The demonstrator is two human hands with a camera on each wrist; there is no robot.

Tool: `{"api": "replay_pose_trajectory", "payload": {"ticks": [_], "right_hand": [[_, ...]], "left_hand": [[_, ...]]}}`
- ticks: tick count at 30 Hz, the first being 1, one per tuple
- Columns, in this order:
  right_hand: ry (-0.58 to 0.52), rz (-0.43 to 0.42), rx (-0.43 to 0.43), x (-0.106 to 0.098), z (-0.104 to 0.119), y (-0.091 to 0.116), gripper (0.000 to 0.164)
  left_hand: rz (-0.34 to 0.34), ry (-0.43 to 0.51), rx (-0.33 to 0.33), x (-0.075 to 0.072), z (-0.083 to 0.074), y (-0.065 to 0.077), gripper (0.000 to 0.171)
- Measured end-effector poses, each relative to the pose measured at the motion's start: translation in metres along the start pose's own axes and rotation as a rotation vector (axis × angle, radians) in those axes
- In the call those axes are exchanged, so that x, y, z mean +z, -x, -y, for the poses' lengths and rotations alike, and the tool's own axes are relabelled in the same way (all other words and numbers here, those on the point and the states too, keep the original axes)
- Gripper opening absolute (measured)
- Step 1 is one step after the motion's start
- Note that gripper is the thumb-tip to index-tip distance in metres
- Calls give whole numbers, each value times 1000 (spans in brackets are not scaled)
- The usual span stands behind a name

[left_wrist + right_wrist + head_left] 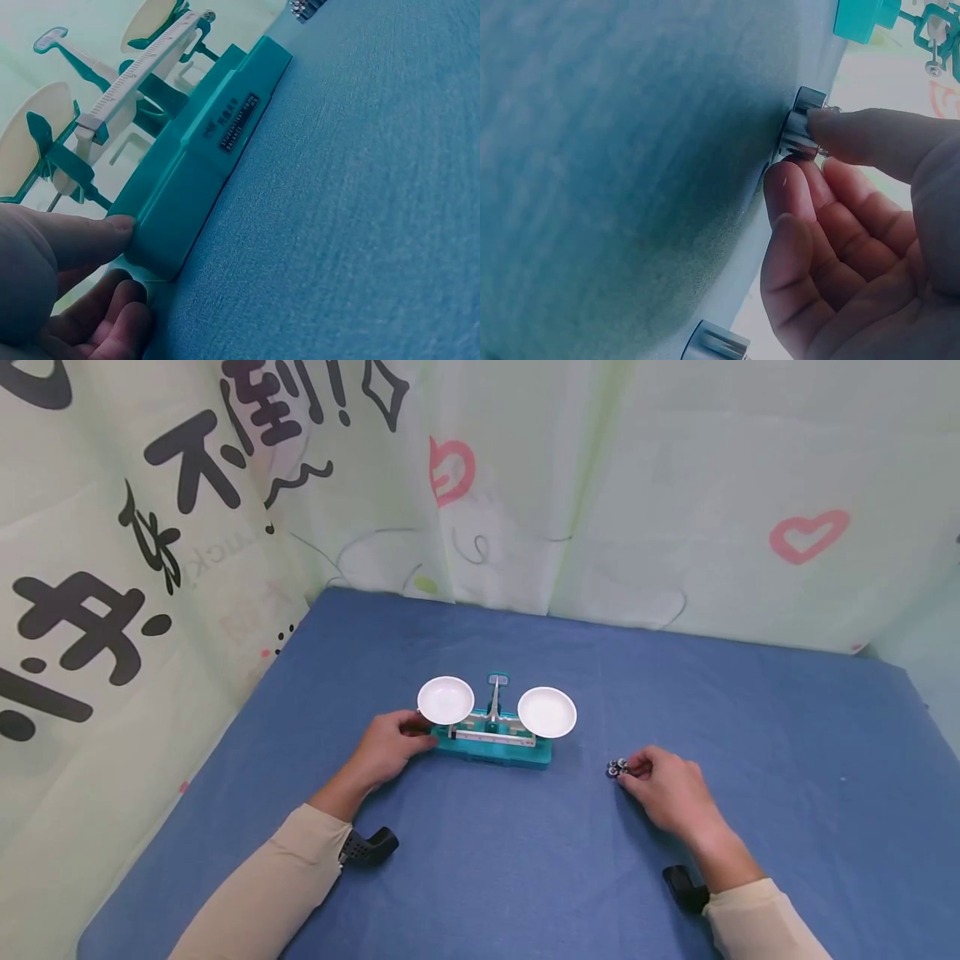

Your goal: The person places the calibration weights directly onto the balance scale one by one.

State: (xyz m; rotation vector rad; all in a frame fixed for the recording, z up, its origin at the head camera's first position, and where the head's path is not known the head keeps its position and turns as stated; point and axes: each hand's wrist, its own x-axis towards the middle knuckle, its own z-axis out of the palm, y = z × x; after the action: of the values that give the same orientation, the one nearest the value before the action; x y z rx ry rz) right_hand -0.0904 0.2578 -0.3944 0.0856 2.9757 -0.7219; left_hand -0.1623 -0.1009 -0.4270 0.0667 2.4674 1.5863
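Note:
A teal balance scale (491,750) with two white pans (446,700) stands on the blue cloth. At its left end, my left hand (390,745) grips the base, and in the left wrist view the thumb (112,232) lies against the end of the base with the other fingers curled beside it. To the right of the scale, my right hand (670,787) pinches at a small cluster of shiny metal weights (615,767) on the cloth. The right wrist view shows the thumb pressed on these weights (799,135), with a fingertip just below.
Another shiny metal cylinder (712,343) shows at the bottom edge of the right wrist view. Behind the blue-covered table (480,868) hangs a pale printed curtain (675,485), which also runs along the left side. Each wrist wears a black device (371,846).

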Motion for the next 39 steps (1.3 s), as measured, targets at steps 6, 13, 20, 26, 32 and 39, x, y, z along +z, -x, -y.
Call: {"api": "replay_pose_trajectory", "payload": {"ticks": [6, 13, 20, 26, 32, 39], "right_hand": [[12, 10, 6, 0, -1, -1, 14], [14, -45, -10, -7, 1, 6, 16], [-10, -163, -75, -23, 17, 6, 18], [-69, -221, -188, -34, 39, -7, 15], [-128, -196, -262, -34, 65, -23, 14], [-137, -98, -294, -28, 82, -36, 18]], "left_hand": [[2, -16, -3, 0, -1, 0, 32], [7, -14, -6, 0, 0, 0, 32], [12, -12, -8, 0, 1, -1, 32], [21, -7, -11, 1, 1, -2, 32], [15, -2, -15, 1, 2, -2, 30], [-5, 27, -25, 1, 3, -2, 31]]}}
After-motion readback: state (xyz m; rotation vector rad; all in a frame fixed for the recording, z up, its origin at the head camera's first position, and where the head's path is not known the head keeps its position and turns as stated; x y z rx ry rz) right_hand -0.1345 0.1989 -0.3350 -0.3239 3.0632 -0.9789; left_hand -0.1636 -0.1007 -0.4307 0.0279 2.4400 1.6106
